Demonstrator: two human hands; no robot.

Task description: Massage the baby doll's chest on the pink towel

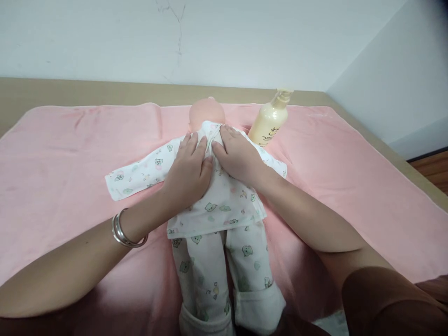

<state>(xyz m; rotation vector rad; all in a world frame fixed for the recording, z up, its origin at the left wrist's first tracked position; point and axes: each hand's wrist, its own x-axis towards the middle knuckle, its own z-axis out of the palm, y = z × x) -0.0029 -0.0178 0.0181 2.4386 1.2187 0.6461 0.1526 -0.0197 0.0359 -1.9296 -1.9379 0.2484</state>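
Note:
A baby doll [207, 112] lies stretched out on a pink blanket, its head toward the wall and its face out of sight. It wears a white printed top [224, 205] and matching trousers [206, 270] with rolled cuffs. My left hand [191, 168] rests flat on the upper part of the top, fingers extended. Beside it, my right hand [238, 154] lies on the other side of the upper top, also with fingers stretched out. Between the two hands the cloth is wrinkled. The doll's left-hand sleeve [140, 175] spreads out sideways.
The pink blanket [63, 186] covers most of the table [105, 91]. A pale yellow pump bottle [269, 119] stands tilted right of the doll's head, close to my right hand. A white wall [245, 42] rises behind, with another at right.

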